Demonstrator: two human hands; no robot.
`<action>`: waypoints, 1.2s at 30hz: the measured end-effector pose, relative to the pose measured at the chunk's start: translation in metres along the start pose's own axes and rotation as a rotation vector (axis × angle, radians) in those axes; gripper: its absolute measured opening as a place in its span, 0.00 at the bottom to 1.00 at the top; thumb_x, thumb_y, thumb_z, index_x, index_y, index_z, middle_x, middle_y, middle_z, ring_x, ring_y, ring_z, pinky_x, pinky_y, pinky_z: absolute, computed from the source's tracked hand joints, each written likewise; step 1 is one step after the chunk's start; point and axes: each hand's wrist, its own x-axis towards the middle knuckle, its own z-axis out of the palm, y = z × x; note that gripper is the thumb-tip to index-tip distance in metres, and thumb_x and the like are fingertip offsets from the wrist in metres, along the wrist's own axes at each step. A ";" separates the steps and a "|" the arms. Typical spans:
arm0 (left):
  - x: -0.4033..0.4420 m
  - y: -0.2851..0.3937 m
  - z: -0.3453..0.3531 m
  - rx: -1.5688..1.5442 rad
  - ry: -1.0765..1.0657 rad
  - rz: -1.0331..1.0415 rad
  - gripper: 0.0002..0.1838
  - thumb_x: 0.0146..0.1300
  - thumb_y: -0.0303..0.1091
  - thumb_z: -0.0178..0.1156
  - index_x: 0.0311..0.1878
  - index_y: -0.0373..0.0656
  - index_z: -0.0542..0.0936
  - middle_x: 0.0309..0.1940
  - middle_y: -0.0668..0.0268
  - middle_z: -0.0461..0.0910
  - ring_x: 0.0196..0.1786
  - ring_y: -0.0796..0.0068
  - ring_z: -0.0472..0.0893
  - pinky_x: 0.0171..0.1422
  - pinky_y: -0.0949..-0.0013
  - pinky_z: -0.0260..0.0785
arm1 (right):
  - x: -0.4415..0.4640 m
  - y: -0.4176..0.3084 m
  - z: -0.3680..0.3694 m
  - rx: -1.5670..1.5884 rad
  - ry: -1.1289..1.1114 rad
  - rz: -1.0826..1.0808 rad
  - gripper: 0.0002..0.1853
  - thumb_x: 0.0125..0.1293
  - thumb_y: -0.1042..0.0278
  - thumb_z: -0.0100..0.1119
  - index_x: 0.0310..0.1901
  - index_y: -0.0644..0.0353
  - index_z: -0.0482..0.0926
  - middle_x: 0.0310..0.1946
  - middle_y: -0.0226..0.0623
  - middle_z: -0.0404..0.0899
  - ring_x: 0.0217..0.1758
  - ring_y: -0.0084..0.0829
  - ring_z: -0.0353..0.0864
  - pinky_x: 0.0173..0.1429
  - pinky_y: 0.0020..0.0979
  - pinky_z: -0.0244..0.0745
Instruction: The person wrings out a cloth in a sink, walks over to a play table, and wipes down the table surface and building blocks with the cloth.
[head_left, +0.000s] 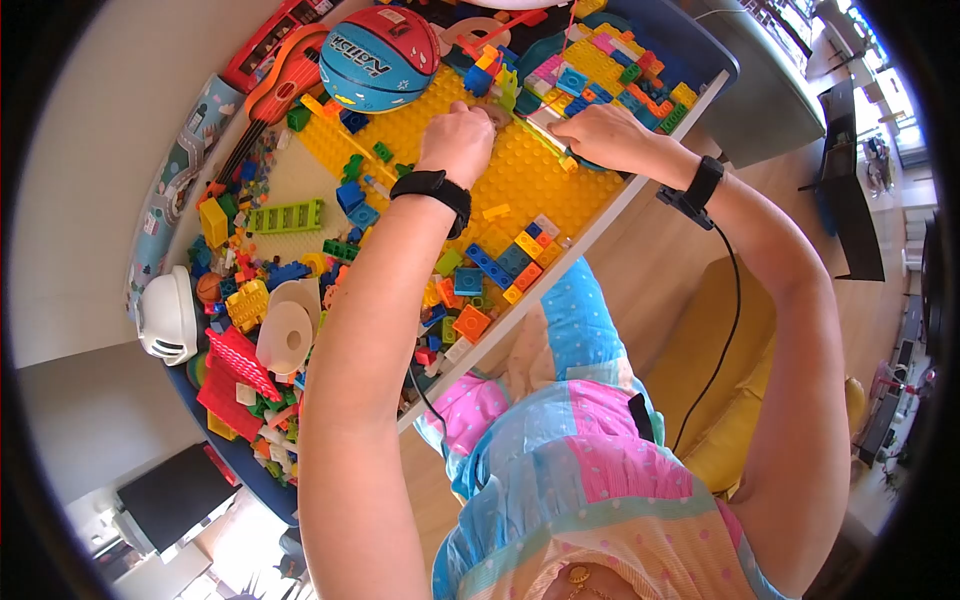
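At the table's far side, my left hand (458, 142) is closed, its fingers curled out of sight against the yellow studded baseplate (520, 185). A small pale round piece shows just past its fingertips, and I cannot make out what it grips. To its right my right hand (608, 138) is closed too, fingers pointing left beside a small white piece (545, 118); whether it holds that piece is unclear. Between the hands lie a lime-green piece (507, 90) and a thin yellow-green strip (543, 141). Blue and red bricks (483, 72) stand just beyond.
A red-and-blue basketball (380, 60) and an orange toy guitar (285, 80) lie at the back left. A mound of bricks (610, 70) fills the far right. Loose bricks, a green ladder piece (285, 217) and a white helmet-like toy (167, 315) are at left. The white table edge (560, 270) runs before me.
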 end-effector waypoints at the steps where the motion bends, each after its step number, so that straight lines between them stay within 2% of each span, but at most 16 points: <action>1: -0.001 0.000 0.001 0.042 0.027 0.009 0.11 0.55 0.26 0.52 0.40 0.34 0.77 0.42 0.43 0.76 0.41 0.47 0.80 0.46 0.54 0.73 | 0.002 0.001 0.003 0.020 0.031 -0.012 0.11 0.61 0.70 0.48 0.40 0.53 0.79 0.32 0.45 0.80 0.38 0.45 0.81 0.39 0.43 0.73; 3: -0.002 0.000 0.004 0.132 0.076 0.029 0.11 0.57 0.29 0.53 0.40 0.37 0.79 0.39 0.50 0.79 0.40 0.57 0.82 0.44 0.60 0.75 | 0.005 0.000 0.007 0.002 0.047 0.022 0.09 0.60 0.70 0.48 0.37 0.55 0.80 0.30 0.45 0.80 0.37 0.45 0.81 0.39 0.43 0.73; 7: -0.003 0.001 0.003 0.140 0.056 0.026 0.11 0.58 0.29 0.52 0.41 0.36 0.79 0.41 0.50 0.79 0.42 0.57 0.82 0.45 0.61 0.75 | 0.008 -0.009 -0.005 -0.133 0.012 0.020 0.09 0.63 0.66 0.51 0.37 0.54 0.82 0.30 0.42 0.80 0.35 0.42 0.81 0.37 0.41 0.73; 10: -0.003 0.002 0.004 0.147 0.061 0.012 0.11 0.59 0.29 0.52 0.41 0.36 0.79 0.41 0.50 0.78 0.42 0.57 0.81 0.45 0.61 0.75 | 0.013 0.000 0.004 -0.075 0.097 -0.038 0.09 0.62 0.66 0.52 0.33 0.55 0.82 0.30 0.42 0.81 0.36 0.42 0.81 0.38 0.40 0.74; 13: -0.002 0.002 0.003 0.147 0.041 0.009 0.11 0.59 0.29 0.52 0.42 0.36 0.79 0.42 0.50 0.78 0.42 0.56 0.81 0.46 0.61 0.75 | 0.012 -0.001 0.003 -0.061 0.066 0.003 0.08 0.62 0.66 0.52 0.35 0.55 0.82 0.30 0.42 0.81 0.37 0.42 0.81 0.40 0.41 0.74; 16: -0.002 0.002 0.004 0.149 0.038 0.010 0.11 0.59 0.29 0.52 0.42 0.36 0.79 0.42 0.50 0.78 0.42 0.56 0.81 0.46 0.60 0.75 | 0.012 0.010 0.010 0.059 0.237 -0.091 0.09 0.64 0.66 0.51 0.37 0.57 0.81 0.25 0.41 0.80 0.29 0.36 0.81 0.34 0.36 0.73; 19: -0.002 0.001 0.006 0.151 0.059 0.022 0.11 0.59 0.29 0.52 0.42 0.36 0.79 0.42 0.49 0.78 0.42 0.55 0.81 0.46 0.60 0.75 | -0.001 0.008 -0.014 0.495 0.035 0.114 0.10 0.65 0.66 0.50 0.38 0.60 0.80 0.21 0.39 0.78 0.19 0.26 0.76 0.28 0.29 0.68; 20: -0.001 -0.001 0.008 0.148 0.064 0.025 0.11 0.58 0.28 0.52 0.41 0.36 0.79 0.42 0.49 0.78 0.41 0.55 0.81 0.46 0.60 0.75 | 0.000 0.016 -0.008 0.635 0.054 0.111 0.11 0.66 0.67 0.50 0.40 0.63 0.79 0.15 0.32 0.72 0.11 0.17 0.63 0.19 0.23 0.56; 21: 0.000 -0.002 0.010 0.145 0.069 0.029 0.11 0.58 0.28 0.53 0.41 0.35 0.79 0.41 0.49 0.78 0.41 0.54 0.81 0.45 0.59 0.75 | -0.003 0.018 -0.011 0.806 0.004 0.165 0.11 0.66 0.67 0.50 0.40 0.64 0.79 0.15 0.31 0.70 0.11 0.17 0.61 0.18 0.22 0.53; 23: 0.000 -0.005 0.011 0.072 0.071 0.051 0.10 0.53 0.26 0.55 0.39 0.34 0.76 0.41 0.43 0.77 0.40 0.47 0.80 0.45 0.54 0.74 | -0.013 0.017 -0.024 1.147 -0.092 0.277 0.10 0.66 0.68 0.50 0.42 0.64 0.79 0.14 0.27 0.66 0.10 0.16 0.56 0.15 0.21 0.46; 24: 0.001 -0.007 0.012 0.035 0.073 0.062 0.10 0.51 0.25 0.56 0.38 0.33 0.75 0.40 0.40 0.76 0.39 0.43 0.80 0.45 0.52 0.74 | -0.015 0.015 -0.024 1.223 -0.054 0.289 0.10 0.67 0.69 0.50 0.42 0.66 0.78 0.13 0.24 0.60 0.10 0.14 0.49 0.13 0.19 0.39; 30: 0.000 -0.006 0.011 0.079 0.072 0.060 0.15 0.48 0.27 0.61 0.40 0.33 0.74 0.41 0.41 0.75 0.40 0.44 0.79 0.45 0.53 0.73 | -0.014 0.018 -0.025 1.727 -0.127 0.231 0.13 0.69 0.70 0.47 0.48 0.68 0.76 0.13 0.23 0.57 0.10 0.13 0.48 0.13 0.18 0.41; 36: 0.000 -0.010 0.016 0.014 0.090 0.044 0.14 0.50 0.31 0.60 0.39 0.35 0.73 0.41 0.42 0.75 0.40 0.43 0.78 0.46 0.51 0.72 | -0.038 -0.011 -0.032 2.039 -0.077 -0.013 0.14 0.71 0.69 0.44 0.52 0.67 0.74 0.11 0.21 0.54 0.09 0.13 0.47 0.12 0.18 0.42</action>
